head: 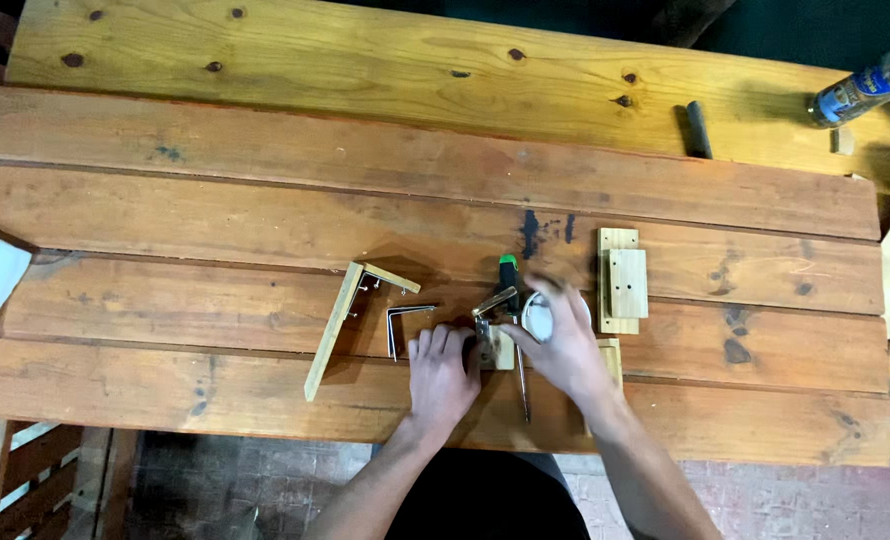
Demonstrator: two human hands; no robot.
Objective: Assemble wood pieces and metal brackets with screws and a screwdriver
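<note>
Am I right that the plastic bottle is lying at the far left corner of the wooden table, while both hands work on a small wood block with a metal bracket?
Not quite: the head view shows the plastic bottle lying at the far right corner of the wooden table. The rest holds: the left hand and right hand are at the small wood block with a metal bracket.

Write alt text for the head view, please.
Seen from above, the left hand presses a small wood block with a metal bracket on a plank workbench, while the right hand reaches over a round white container. A screwdriver lies between them.
</note>
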